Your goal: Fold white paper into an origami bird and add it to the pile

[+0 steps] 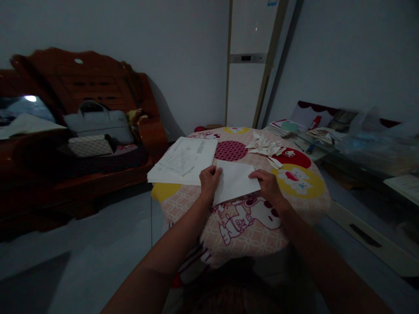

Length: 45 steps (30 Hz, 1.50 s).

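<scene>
A folded white sheet of paper (235, 179) lies on a small table with a cartoon-dog cloth (242, 222). My left hand (210, 179) rests on the sheet's left edge with the fingers curled and pressing on it. My right hand (268, 184) pinches the sheet's right edge. A stack of printed white sheets (185, 160) lies just left of my left hand. A pile of small folded white paper pieces (265, 147) sits at the table's far side, beyond my right hand.
A dark wooden bench (81, 131) with a grey bag (98, 122) stands at the left. A tall white air-conditioner unit (248, 61) stands behind the table. A low table with books, papers and plastic bags (353, 139) runs along the right.
</scene>
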Motion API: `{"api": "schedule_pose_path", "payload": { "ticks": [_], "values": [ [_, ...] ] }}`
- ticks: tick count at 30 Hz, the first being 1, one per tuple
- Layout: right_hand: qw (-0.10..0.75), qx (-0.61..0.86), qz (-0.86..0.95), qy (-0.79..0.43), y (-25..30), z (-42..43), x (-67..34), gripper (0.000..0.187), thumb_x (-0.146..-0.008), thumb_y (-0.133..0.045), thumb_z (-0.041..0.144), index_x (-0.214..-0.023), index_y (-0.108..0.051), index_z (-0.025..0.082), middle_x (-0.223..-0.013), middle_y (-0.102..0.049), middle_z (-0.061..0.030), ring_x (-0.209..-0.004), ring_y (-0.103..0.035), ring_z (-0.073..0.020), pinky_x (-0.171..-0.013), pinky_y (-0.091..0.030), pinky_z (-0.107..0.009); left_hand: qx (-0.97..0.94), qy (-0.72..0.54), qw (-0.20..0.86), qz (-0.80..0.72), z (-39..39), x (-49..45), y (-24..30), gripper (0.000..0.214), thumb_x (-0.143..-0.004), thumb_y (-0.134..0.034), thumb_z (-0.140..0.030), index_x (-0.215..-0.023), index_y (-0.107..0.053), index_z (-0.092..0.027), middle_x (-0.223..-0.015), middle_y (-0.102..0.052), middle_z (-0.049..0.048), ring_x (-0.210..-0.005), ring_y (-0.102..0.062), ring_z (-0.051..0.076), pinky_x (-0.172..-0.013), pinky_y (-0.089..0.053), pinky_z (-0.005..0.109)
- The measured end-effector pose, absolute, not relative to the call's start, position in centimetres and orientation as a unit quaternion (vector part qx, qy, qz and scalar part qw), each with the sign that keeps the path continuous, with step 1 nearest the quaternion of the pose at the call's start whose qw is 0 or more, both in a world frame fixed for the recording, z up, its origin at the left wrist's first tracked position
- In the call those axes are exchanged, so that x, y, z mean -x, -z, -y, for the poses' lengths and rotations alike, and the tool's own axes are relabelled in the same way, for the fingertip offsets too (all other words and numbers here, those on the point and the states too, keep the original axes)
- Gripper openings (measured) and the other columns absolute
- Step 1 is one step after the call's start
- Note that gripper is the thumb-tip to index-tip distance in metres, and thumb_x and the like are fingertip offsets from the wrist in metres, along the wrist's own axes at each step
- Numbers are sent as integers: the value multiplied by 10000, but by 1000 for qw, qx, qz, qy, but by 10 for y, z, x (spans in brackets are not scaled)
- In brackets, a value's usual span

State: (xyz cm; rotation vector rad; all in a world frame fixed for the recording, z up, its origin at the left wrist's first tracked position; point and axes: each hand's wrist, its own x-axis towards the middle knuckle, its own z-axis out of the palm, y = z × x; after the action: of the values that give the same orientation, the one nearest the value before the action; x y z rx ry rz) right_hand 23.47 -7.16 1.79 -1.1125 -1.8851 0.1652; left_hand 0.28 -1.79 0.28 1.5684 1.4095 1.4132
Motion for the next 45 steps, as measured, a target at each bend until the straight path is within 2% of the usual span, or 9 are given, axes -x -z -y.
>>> {"api": "schedule_pose_path", "payload": {
  "ticks": [4, 7, 13, 17, 20, 26, 32, 38, 45],
  "values": [
    [423, 419, 802, -40, -15, 80, -234, 225, -716, -672, 133, -918, -741, 204, -1023, -752, -97, -938, -703, -237, -826, -554, -362, -572, -535, 293, -548, 16, -1, -1, 272, -768, -540, -418, -664, -592, -173, -640, -504, -21, -630, -451, 129, -556, -329, 225],
    [424, 405, 809, -30, -11, 82, -237, 210, -704, -658, 93, -864, -752, 191, -1063, -750, -117, -939, -713, -240, -820, -569, -368, -557, -538, 299, -558, 15, 0, 0, 261, -754, -558, -352, -873, -676, -152, -691, -564, -12, -641, -496, 135, -582, -371, 230],
    [436, 456, 770, -92, 1, 75, -271, 322, -628, -531, 23, -773, -760, 198, -948, -774, -79, -878, -732, -235, -816, -577, -387, -591, -495, 288, -568, 18, 0, 1, 581, -688, -556, -167, -1266, -616, -140, -641, -575, -16, -609, -549, 159, -659, -455, 276],
    [444, 483, 744, -124, 12, 72, -290, 265, -636, -565, 69, -729, -769, 210, -943, -786, -77, -887, -741, -253, -851, -578, -417, -686, -464, 179, -532, 21, -4, 5, 589, -700, -571, -109, -1283, -617, -175, -1041, -685, 102, -983, -641, 242, -924, -495, 386],
    [465, 498, 716, -151, 15, 69, -296, 220, -666, -593, 104, -720, -770, 222, -952, -789, -69, -890, -744, -247, -872, -575, -414, -789, -417, 107, -438, 21, -4, 5, 569, -728, -617, -127, -1295, -610, -175, -1435, -511, 156, -1339, -467, 310, -1121, -382, 469],
    [490, 511, 679, -191, 12, 71, -293, 208, -628, -574, 149, -676, -765, 215, -920, -790, -68, -863, -739, -248, -806, -581, -369, -895, -327, 5, -302, 41, -15, -11, 851, -767, -586, -107, -1553, -282, -227, -1661, -148, 117, -1534, -106, 327, -1230, -113, 563],
    [477, 521, 647, -287, 2, 78, -282, 215, -647, -560, 166, -722, -761, 181, -651, -727, -6, -537, -636, -173, -508, -509, -255, -916, -326, 43, -232, 50, -29, -5, 834, -848, -511, -185, -1586, -122, -188, -1657, -131, 157, -1534, -116, 312, -1229, -152, 545],
    [461, 448, 691, -330, -7, 83, -259, 161, -672, -585, 157, -678, -744, 183, -695, -735, -15, -675, -686, -194, -592, -535, -255, -917, -338, 115, -176, 43, -35, 13, 840, -848, -476, -194, -1584, -74, -160, -1594, -294, 199, -1478, -288, 302, -1189, -281, 527],
    [470, 420, 723, -281, -7, 82, -255, 216, -620, -543, 114, -660, -734, 205, -904, -770, -65, -840, -719, -228, -776, -559, -336, -885, -355, 204, -223, 47, -30, 2, 698, -831, -517, -250, -1508, -370, -170, -1236, -626, 141, -1140, -584, 271, -1014, -451, 443]
  ]
}}
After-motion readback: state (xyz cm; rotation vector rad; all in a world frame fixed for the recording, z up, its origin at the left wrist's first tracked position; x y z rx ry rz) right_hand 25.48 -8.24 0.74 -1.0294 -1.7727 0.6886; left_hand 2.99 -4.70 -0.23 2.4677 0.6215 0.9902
